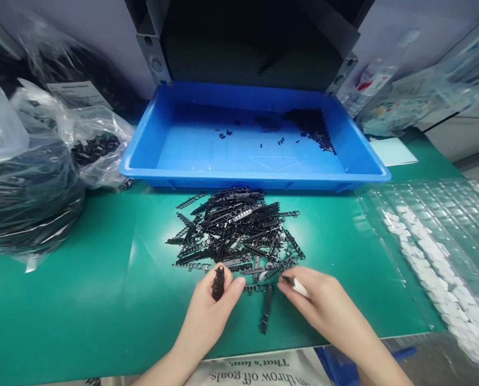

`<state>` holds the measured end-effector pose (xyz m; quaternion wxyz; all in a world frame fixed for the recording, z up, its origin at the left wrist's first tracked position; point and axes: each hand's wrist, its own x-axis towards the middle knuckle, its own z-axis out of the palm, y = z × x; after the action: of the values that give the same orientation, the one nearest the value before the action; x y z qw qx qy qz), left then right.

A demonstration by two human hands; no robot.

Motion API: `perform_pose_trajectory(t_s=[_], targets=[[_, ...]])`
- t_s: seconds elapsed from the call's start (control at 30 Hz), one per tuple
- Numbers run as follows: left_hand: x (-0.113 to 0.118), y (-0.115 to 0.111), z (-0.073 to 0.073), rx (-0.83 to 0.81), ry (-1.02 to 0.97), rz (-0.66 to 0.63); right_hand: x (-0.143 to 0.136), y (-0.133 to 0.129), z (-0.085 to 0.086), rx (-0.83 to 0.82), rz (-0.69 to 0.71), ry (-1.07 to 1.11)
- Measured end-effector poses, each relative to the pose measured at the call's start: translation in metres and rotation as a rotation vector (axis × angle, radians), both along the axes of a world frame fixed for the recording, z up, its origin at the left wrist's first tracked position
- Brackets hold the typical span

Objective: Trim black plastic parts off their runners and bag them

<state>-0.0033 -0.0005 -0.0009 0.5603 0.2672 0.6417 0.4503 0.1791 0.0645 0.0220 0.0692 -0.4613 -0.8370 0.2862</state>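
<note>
My left hand (211, 305) is closed around a black plastic strip (218, 284) that stands up between thumb and fingers. To its right, my right hand (317, 295) pinches a small white piece with a dark tip (300, 288); whether the dark end is a separate part I cannot tell. Just beyond both hands lies a loose pile of black plastic strips (239, 225), many with ring-shaped holes along them. One single strip (266, 311) lies on the green mat between my hands, nearer to me.
A blue tray (255, 176) with small black bits stands behind the pile. Clear bags of black parts (26, 193) sit at the left. At the right lies a clear ribbed tray (416, 193) with rows of white pieces (436, 268). A plastic bottle (370, 80) stands behind it.
</note>
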Motion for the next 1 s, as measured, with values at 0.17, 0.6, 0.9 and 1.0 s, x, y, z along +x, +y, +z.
perform_pose_trajectory(t_s=[0.17,0.6,0.9,1.0], targets=[[-0.001,-0.003,-0.01,0.027,0.029,0.055,-0.006,-0.034,-0.013,-0.041,0.028,-0.274],[0.002,0.003,0.003,-0.085,-0.266,-0.074,0.005,-0.018,0.013,-0.324,0.2,0.036],[-0.006,-0.005,-0.001,-0.145,-0.571,-0.489,-0.016,-0.002,0.011,-0.71,0.133,0.337],[-0.006,-0.006,0.004,-0.192,-0.488,-0.497,-0.02,-0.004,0.004,-0.611,-0.012,0.388]])
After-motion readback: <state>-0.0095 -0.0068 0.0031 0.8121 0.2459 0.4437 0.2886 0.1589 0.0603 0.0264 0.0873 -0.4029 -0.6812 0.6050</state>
